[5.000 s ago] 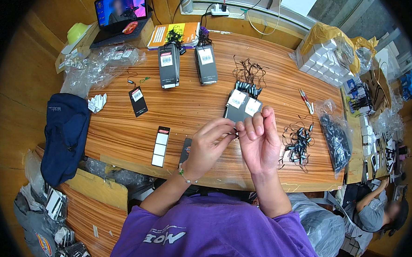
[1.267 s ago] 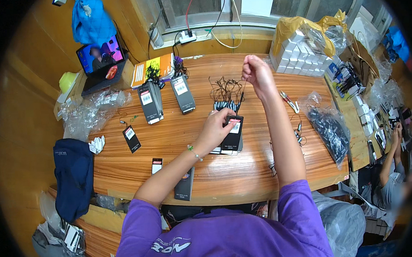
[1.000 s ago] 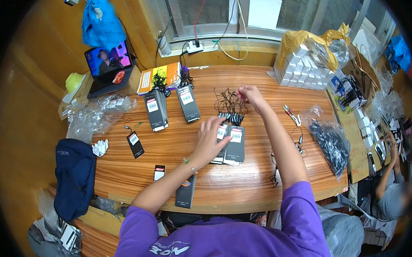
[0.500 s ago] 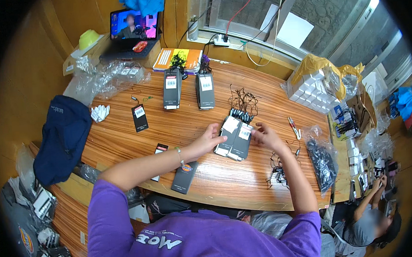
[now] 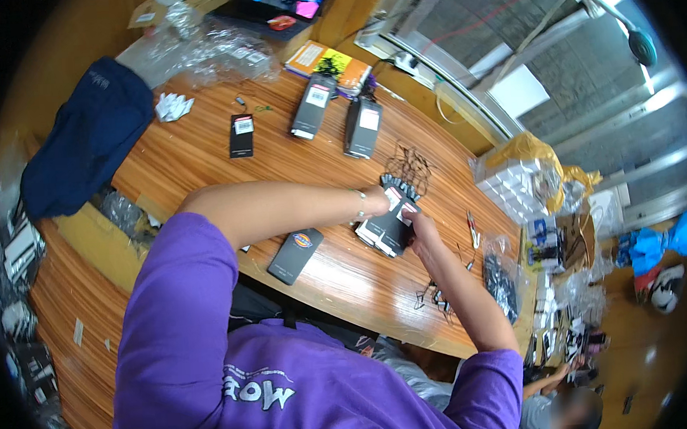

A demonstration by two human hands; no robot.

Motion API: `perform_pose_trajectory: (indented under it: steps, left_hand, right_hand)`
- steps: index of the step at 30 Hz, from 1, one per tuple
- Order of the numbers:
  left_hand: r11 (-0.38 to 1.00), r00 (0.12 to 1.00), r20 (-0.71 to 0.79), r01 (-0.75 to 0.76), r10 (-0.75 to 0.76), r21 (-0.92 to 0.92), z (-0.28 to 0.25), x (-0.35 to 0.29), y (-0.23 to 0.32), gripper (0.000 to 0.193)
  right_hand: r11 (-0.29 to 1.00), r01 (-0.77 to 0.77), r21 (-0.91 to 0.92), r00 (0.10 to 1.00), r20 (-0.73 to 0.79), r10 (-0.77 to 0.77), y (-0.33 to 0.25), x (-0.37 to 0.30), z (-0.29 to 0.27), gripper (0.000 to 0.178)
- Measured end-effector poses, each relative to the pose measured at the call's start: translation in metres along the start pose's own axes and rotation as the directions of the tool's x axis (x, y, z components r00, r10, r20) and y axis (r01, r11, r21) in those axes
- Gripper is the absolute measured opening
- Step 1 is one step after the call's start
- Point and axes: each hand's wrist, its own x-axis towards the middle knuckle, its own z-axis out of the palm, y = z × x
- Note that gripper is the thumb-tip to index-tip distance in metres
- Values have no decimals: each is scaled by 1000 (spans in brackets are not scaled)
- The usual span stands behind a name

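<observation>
Two overlapping piles of dark grey hang tags (image 5: 381,234) with white stickers lie on the table in front of me, their black strings (image 5: 408,172) spread out beyond their top ends. My left hand (image 5: 375,202) grips the upper left edge of the tags, its fingers partly hidden. On the other side, my right hand (image 5: 422,230) is closed on the right edge, with its thumb and fingertips near a sticker. Closer to my body, a larger dark tag with an oval logo (image 5: 295,256) lies below my left forearm.
Two upright-looking tag stacks (image 5: 314,107) (image 5: 364,128) and a single tag (image 5: 241,136) lie farther back. A navy cloth bag (image 5: 87,138) sits at left. To the right are red-handled pliers (image 5: 472,229), a bag of black strings (image 5: 500,284) and a box of white packets (image 5: 513,186). Another person (image 5: 560,413) sits at lower right.
My hands have come in closer on the tags, and the left has moved onto their upper edge. The view has turned and shifted; my left forearm now covers the small tag near the front edge.
</observation>
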Motion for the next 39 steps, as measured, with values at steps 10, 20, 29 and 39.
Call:
perform_pose_trajectory:
  steps: [10,20,29,39]
  left_hand:
    - [947,978,-115,132,-172,-292,16,-14,17,29]
    - [897,994,10,-98,113,-432,-12,-45,11,35]
    - [650,992,122,71,34,-757,-2,1,-23,23]
    - [792,968,-236,-80,-83,-605,0,6,-23,32]
  right_hand:
    - [998,50,47,998,39,-52,15,26,-10,23]
    - [986,121,118,985,107,-133,3,-8,5,24]
    - [922,244,302,952,109,-287,13,-2,-8,31]
    - [793,86,604,984,76,-164,-3,23,-54,25]
